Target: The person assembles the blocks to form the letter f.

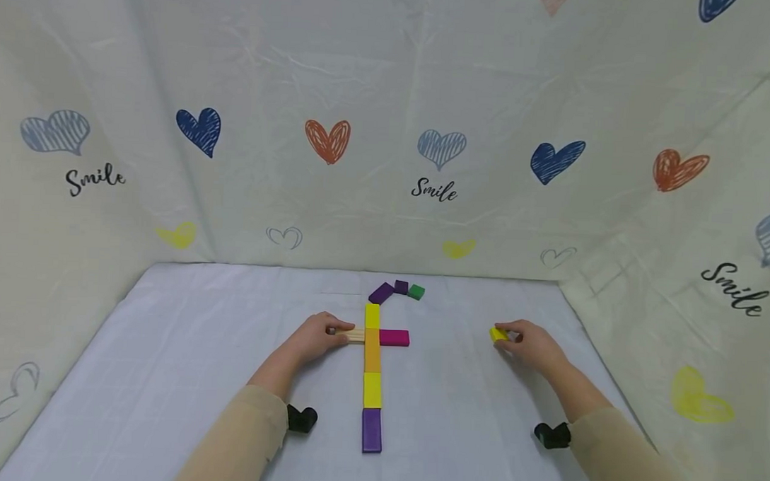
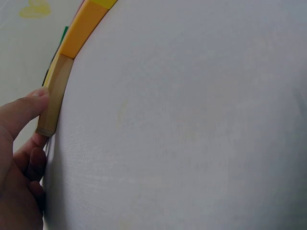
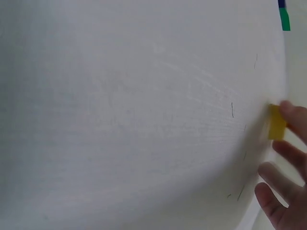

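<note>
My left hand [image 1: 320, 335] pinches a natural wood block [image 1: 356, 336] by its outer end. In the left wrist view, the inner end of that block [image 2: 57, 81] meets the side of an orange block [image 2: 84, 28]. A column of blocks runs toward me: yellow [image 1: 372, 316], orange [image 1: 371, 350], yellow [image 1: 372, 390] and purple [image 1: 372, 430]. On the right side of the orange one lies a magenta block [image 1: 394, 338]. Well to the right, my right hand [image 1: 533, 346] holds a small yellow block [image 3: 277, 122] between thumb and fingertip; its other fingers are spread.
Beyond the column lie two purple blocks, one long [image 1: 381, 293] and one short [image 1: 401, 287], and a green block [image 1: 416, 292], forming a curve. The white table cover [image 1: 183, 361] ends at a backdrop [image 1: 373, 219] printed with hearts. Dark wrist devices [image 1: 302, 419] show at both sleeves.
</note>
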### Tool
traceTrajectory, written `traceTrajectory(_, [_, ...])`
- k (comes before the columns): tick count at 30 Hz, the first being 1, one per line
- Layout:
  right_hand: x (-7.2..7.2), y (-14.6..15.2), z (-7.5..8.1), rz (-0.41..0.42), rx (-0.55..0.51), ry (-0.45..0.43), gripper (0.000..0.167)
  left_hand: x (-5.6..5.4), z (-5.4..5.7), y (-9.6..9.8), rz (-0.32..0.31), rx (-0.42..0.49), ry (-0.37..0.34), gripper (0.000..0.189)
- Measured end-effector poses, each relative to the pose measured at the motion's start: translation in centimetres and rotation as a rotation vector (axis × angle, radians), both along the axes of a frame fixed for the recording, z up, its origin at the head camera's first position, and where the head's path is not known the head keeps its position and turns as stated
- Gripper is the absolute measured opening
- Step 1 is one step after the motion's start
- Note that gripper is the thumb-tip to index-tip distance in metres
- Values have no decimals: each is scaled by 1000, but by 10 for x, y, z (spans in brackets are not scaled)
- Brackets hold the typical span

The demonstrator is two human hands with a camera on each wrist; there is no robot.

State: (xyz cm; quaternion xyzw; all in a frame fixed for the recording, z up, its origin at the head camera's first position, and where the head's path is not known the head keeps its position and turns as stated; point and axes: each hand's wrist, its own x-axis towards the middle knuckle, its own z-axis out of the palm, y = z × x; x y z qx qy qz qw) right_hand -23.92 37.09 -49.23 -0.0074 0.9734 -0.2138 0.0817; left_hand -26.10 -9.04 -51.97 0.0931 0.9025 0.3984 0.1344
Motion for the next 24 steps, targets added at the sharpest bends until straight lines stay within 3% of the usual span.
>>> traceTrajectory(14, [-5,-5,-1,-12,16,-1,47,-2,-2,0,-13,-10,15,29])
traceTrajectory(24, [-9,-16,6,44,-8,53,42,-2,-1,-1,-13,-11,12,28])
